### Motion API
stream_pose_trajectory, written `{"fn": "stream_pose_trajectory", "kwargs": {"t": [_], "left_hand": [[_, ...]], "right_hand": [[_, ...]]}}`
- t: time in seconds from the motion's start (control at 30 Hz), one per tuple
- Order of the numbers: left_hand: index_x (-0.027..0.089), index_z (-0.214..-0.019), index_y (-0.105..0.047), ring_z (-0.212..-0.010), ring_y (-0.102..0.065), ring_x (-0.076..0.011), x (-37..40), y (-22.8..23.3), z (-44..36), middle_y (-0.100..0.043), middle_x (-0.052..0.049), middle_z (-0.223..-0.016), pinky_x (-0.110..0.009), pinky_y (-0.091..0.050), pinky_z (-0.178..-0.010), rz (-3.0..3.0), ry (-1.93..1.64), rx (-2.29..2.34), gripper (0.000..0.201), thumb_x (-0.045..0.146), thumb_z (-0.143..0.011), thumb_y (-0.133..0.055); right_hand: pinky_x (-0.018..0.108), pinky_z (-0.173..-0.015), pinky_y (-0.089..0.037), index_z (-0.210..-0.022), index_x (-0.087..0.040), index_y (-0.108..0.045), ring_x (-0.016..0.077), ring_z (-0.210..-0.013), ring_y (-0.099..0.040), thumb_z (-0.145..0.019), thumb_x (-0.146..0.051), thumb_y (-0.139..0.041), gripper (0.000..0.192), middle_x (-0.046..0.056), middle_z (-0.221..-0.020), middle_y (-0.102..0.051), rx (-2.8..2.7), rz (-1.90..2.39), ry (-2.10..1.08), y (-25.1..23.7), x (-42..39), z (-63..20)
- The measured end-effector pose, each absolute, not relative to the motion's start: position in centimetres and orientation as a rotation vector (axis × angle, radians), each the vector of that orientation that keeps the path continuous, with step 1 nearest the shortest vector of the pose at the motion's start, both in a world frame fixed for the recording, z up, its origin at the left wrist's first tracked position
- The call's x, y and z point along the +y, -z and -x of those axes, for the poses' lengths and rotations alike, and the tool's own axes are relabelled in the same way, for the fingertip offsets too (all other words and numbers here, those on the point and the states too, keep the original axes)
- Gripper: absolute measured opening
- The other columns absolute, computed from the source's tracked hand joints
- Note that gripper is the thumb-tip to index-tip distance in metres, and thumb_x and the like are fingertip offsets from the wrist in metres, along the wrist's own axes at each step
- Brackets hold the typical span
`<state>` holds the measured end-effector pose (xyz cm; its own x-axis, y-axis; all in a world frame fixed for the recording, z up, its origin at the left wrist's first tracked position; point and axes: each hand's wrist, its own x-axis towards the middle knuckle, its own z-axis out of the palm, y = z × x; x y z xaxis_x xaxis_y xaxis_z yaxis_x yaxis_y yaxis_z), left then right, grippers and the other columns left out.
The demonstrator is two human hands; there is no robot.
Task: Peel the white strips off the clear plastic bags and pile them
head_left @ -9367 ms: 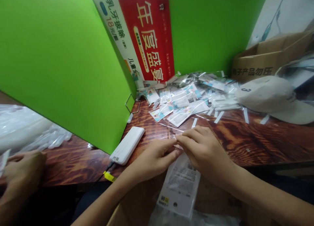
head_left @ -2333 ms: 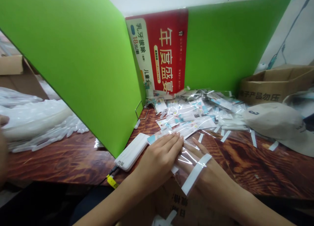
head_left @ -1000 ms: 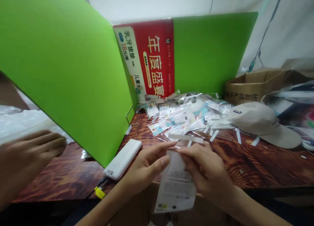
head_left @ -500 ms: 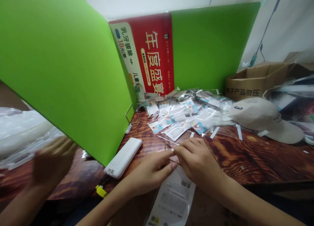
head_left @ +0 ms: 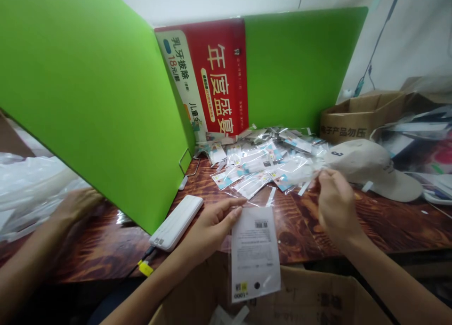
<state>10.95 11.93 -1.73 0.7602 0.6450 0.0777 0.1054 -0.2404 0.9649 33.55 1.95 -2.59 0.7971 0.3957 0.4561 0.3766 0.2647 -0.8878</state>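
The packet (head_left: pixel 255 252) is a flat, glossy clear sleeve with a white printed card inside, a barcode near its top and a small yellow mark at the bottom; it hangs over the table's near edge, its lower half in front of an open box (head_left: pixel 318 296) of brown cardboard. The left hand (head_left: pixel 212 223) pinches the packet's upper left corner between thumb and fingertips, so the packet sits just to the right of that grip and droops below it. The right hand (head_left: pixel 335 205) is well apart from the packet, raised to the right, its fingers closed on a thin white strip (head_left: pixel 304 187) (a narrow paper-like sliver, partly hidden by the fingers) at the edge of the pile (head_left: pixel 264 162), a loose, crinkly heap of small shiny packets with blue and white cards. The table (head_left: pixel 370 226) is dark, glossy wood with a bold swirling grain. A smooth white power bank (head_left: pixel 176 215), rectangular with rounded corners, lies left of the left hand beside the green board (head_left: pixel 88 94), which stands upright and matte; a red poster (head_left: pixel 215 75) leans at the back. A soft beige cap (head_left: pixel 370 167) rests just behind the right hand. At far left another person's hand (head_left: pixel 76 205) lies by crumpled clear plastic (head_left: pixel 31 183).
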Motion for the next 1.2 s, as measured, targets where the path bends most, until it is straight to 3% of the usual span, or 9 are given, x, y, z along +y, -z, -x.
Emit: {"fn": "stream_pose_trajectory", "kwargs": {"t": [0.13, 0.3, 0.43, 0.6, 0.7, 0.8, 0.93, 1.07, 1.2], "left_hand": [[0.016, -0.108, -0.066, -0.082, -0.066, -0.0195, 12.3, 2.1, -11.1, -0.071, -0.006, -0.092, -0.027, -0.052, -0.068, -1.599, -0.618, 0.653, 0.032, 0.039, -0.087, -0.060], [0.016, -0.098, -0.068, -0.078, -0.062, -0.0155, 12.7, 2.5, -11.2, -0.069, -0.004, -0.091, -0.024, -0.049, -0.066, -1.470, -0.636, 0.666, 0.025, 0.036, -0.084, -0.065], [0.016, -0.096, -0.067, -0.070, -0.061, -0.0137, 12.9, 2.6, -11.3, -0.069, -0.004, -0.088, -0.023, -0.048, -0.061, -1.333, -0.585, 0.689, 0.026, 0.038, -0.082, -0.069], [0.016, -0.095, -0.067, -0.070, -0.061, -0.0134, 13.1, 2.5, -11.2, -0.069, -0.003, -0.085, -0.022, -0.048, -0.062, -1.331, -0.570, 0.641, 0.031, 0.042, -0.080, -0.072], [0.015, -0.096, -0.068, -0.071, -0.060, -0.0138, 13.2, 2.3, -11.1, -0.068, -0.002, -0.083, -0.022, -0.048, -0.063, -1.409, -0.581, 0.620, 0.032, 0.043, -0.080, -0.072], [0.016, -0.099, -0.070, -0.075, -0.061, -0.0147, 13.2, 2.3, -10.8, -0.069, -0.003, -0.086, -0.022, -0.047, -0.064, -1.528, -0.578, 0.603, 0.031, 0.043, -0.085, -0.068], [0.020, -0.104, -0.070, -0.081, -0.063, -0.0156, 13.3, 2.7, -10.4, -0.071, -0.004, -0.095, -0.021, -0.048, -0.066, -1.633, -0.550, 0.530, 0.028, 0.042, -0.089, -0.063], [0.022, -0.107, -0.069, -0.081, -0.065, -0.0145, 13.0, 2.8, -10.4, -0.072, -0.002, -0.093, -0.020, -0.050, -0.067, -1.565, -0.544, 0.505, 0.025, 0.039, -0.090, -0.064], [0.027, -0.115, -0.066, -0.079, -0.067, -0.0147, 12.4, 2.5, -10.5, -0.073, -0.002, -0.095, -0.021, -0.053, -0.065, -1.426, -0.552, 0.449, 0.028, 0.036, -0.088, -0.067]], "right_hand": [[0.028, -0.057, -0.046, -0.079, -0.023, -0.051, 0.0165, -0.061, -0.053, -0.093, -0.036, -0.048, 0.019, -0.001, -0.069, -0.053, -0.842, 1.275, -0.163, 1.8, 0.9, -31.6], [0.021, -0.063, -0.052, -0.086, -0.021, -0.060, 0.0137, -0.071, -0.061, -0.093, -0.019, -0.044, 0.018, 0.001, -0.079, -0.064, -1.782, 1.229, -0.554, 0.7, -1.8, -26.8], [0.013, -0.054, -0.045, -0.077, -0.022, -0.065, 0.0088, -0.061, -0.061, -0.092, -0.019, -0.055, 0.019, -0.005, -0.070, -0.065, -2.185, 1.054, -0.882, 0.1, -2.9, -25.7], [0.017, -0.052, -0.045, -0.072, -0.018, -0.060, 0.0105, -0.057, -0.057, -0.091, -0.027, -0.055, 0.022, -0.003, -0.064, -0.059, -1.678, 1.165, -1.035, 1.2, -0.9, -26.8], [0.020, -0.047, -0.040, -0.070, -0.020, -0.052, 0.0109, -0.052, -0.048, -0.088, -0.042, -0.060, 0.029, -0.004, -0.059, -0.050, -1.252, 1.315, -0.816, 2.7, 0.8, -27.9], [0.025, -0.054, -0.045, -0.084, -0.020, -0.056, 0.0152, -0.064, -0.054, -0.081, -0.050, -0.067, 0.033, 0.000, -0.072, -0.056, -1.057, 1.471, -0.598, 3.4, 1.7, -28.9], [0.031, -0.073, -0.050, -0.099, -0.017, -0.064, 0.0201, -0.086, -0.062, -0.082, -0.053, -0.065, 0.040, 0.008, -0.096, -0.066, -1.141, 1.364, -0.977, 2.8, 1.6, -29.7], [0.027, -0.065, -0.048, -0.084, -0.017, -0.070, 0.0160, -0.073, -0.061, -0.080, -0.051, -0.070, 0.034, 0.004, -0.080, -0.067, -1.111, 1.253, -1.080, 2.1, 0.9, -30.2], [0.026, -0.067, -0.050, -0.086, -0.020, -0.075, 0.0149, -0.074, -0.062, -0.076, -0.042, -0.077, 0.024, 0.003, -0.082, -0.070, -1.061, 1.191, -1.031, 2.2, 0.5, -30.7]]}}
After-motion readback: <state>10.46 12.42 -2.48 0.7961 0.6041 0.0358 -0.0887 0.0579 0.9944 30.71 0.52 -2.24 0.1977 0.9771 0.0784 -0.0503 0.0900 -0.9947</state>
